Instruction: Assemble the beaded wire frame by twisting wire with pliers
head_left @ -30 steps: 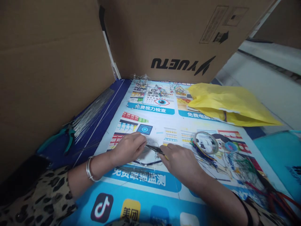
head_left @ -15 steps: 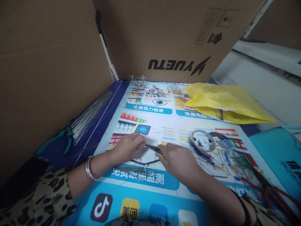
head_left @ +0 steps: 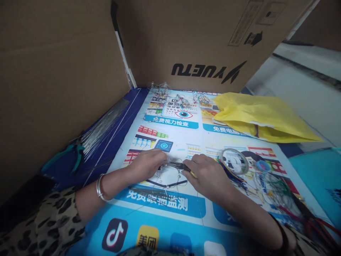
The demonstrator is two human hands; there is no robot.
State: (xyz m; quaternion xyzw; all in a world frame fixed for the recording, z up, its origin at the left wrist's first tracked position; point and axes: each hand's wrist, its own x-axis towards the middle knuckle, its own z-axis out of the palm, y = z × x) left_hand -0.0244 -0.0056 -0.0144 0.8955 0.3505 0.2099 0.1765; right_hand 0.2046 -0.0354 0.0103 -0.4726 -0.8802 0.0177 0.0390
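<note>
Head view: upside-down "YUETU" cardboard beyond pliers

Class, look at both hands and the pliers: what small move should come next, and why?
Probably a slight twist of the pliers: the right hand grips them with their tips close to the left hand, whose closed fingertips seem to steady the beaded wire.

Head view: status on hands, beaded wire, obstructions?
Left hand pinching beaded wire. Right hand gripping pliers, tips pointed left. Nothing seen blocking; wire bundle off left.
</note>
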